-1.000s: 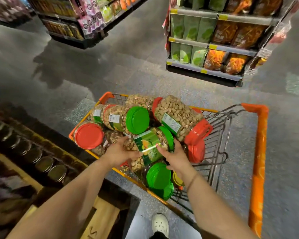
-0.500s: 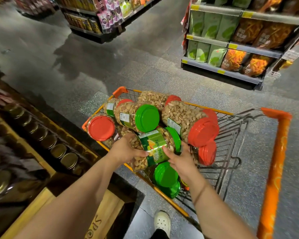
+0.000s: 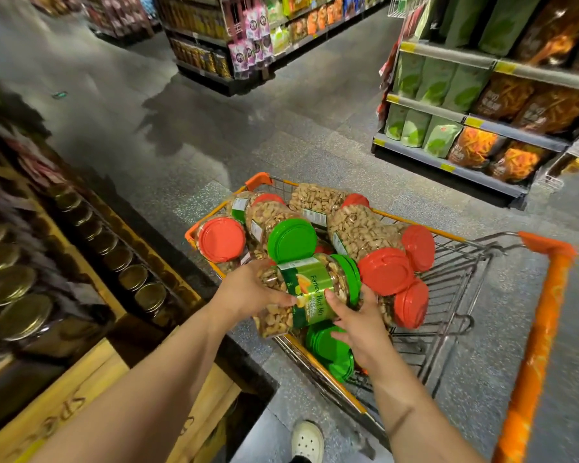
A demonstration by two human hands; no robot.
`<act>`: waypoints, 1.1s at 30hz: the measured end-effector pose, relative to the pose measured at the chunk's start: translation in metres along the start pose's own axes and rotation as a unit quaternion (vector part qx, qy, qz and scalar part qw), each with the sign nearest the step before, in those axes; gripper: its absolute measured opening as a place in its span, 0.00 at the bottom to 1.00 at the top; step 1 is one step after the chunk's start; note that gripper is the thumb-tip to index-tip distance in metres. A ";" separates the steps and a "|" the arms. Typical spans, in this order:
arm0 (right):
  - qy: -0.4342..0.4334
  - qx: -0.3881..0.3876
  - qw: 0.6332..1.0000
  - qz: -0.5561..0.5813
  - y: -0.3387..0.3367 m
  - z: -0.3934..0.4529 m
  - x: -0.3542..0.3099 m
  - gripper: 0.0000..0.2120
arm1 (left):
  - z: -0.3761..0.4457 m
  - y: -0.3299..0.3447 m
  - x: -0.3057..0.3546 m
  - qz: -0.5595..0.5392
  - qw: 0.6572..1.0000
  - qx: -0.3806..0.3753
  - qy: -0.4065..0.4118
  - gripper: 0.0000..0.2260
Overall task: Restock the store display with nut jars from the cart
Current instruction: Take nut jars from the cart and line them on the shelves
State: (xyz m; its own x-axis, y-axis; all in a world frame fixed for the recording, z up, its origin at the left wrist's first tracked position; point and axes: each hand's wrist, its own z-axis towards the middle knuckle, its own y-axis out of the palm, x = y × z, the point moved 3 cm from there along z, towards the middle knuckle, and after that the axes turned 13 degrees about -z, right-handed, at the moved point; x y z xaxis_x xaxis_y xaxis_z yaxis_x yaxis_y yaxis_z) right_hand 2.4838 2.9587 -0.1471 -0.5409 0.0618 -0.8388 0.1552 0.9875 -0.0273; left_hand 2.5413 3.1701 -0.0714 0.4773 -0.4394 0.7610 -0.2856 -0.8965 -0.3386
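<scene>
A wire shopping cart (image 3: 462,262) with orange trim holds several clear nut jars lying on their sides, some with red lids (image 3: 386,271), some with green lids (image 3: 291,240). Both hands hold one green-lidded jar with a green "Fancy Nut Mix" label (image 3: 310,289), lifted slightly above the pile at the cart's near left side. My left hand (image 3: 248,292) grips its base end. Fingers of my right hand (image 3: 355,315) curl round its labelled side near the lid.
A wooden store display (image 3: 91,372) stands at the left, with rows of gold-lidded jars (image 3: 24,315) on its tiers. Shelves of snack bags (image 3: 465,105) stand at the right and more shelving at the back. The orange cart handle (image 3: 542,329) is at right; a white shoe (image 3: 306,441) is below.
The jar in both hands has risen a little out of the pile and come toward the cart's left edge. The view has tilted up and left, showing more of the display.
</scene>
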 end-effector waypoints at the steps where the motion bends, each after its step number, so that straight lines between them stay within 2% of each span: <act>1: -0.007 -0.005 1.000 0.001 0.001 -0.005 -0.001 0.48 | -0.005 -0.003 -0.001 -0.001 1.000 0.004 0.006 0.46; 3: -0.024 -0.016 1.000 -0.003 0.005 -0.017 -0.004 0.42 | -0.016 -0.010 -0.006 -0.009 1.000 0.021 0.021 0.51; 6: -0.049 -0.007 0.999 -0.012 0.013 -0.036 -0.015 0.38 | -0.039 -0.022 -0.013 -0.024 0.998 0.044 0.039 0.50; 11: -0.109 -0.010 0.993 -0.034 0.040 -0.074 -0.039 0.44 | -0.094 -0.051 -0.031 -0.020 0.992 0.101 0.067 0.42; 15: -0.169 -0.017 0.984 -0.047 0.073 -0.120 -0.046 0.49 | -0.152 -0.078 -0.056 -0.061 0.985 0.129 0.093 0.44; 19: -0.218 -0.018 0.973 -0.073 0.107 -0.179 -0.043 0.59 | -0.220 -0.104 -0.092 -0.089 0.978 0.149 0.115 0.46; 21: -0.243 -0.031 0.968 -0.063 0.124 -0.211 -0.043 0.55 | -0.254 -0.113 -0.111 -0.114 0.974 0.153 0.119 0.46; 24: -0.280 -0.095 0.953 -0.062 0.153 -0.255 -0.038 0.35 | -0.314 -0.130 -0.142 -0.163 0.963 0.174 0.125 0.46; 25: -0.285 -0.114 0.949 -0.069 0.163 -0.267 -0.036 0.32 | -0.330 -0.135 -0.153 -0.177 0.958 0.186 0.126 0.46; 27: -0.302 -0.152 0.935 -0.107 0.189 -0.295 -0.028 0.40 | -0.369 -0.149 -0.180 -0.215 0.944 0.216 0.126 0.45; 29: -0.303 -0.217 0.921 -0.117 0.218 -0.322 -0.018 0.49 | -0.407 -0.163 -0.210 -0.255 0.927 0.246 0.125 0.39; 33: -0.272 -0.370 0.884 -0.088 0.278 -0.383 0.006 0.39 | -0.484 -0.187 -0.269 -0.305 0.890 0.319 0.119 0.40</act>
State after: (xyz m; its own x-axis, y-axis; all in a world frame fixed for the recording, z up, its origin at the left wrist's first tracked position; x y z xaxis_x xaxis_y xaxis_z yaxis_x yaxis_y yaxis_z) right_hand 2.2068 3.2890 0.0482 0.0058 0.0173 -0.9998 -0.5847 0.8112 0.0106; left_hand 2.0645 3.4832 0.0553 0.1715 0.0960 0.9805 0.5319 -0.8467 -0.0101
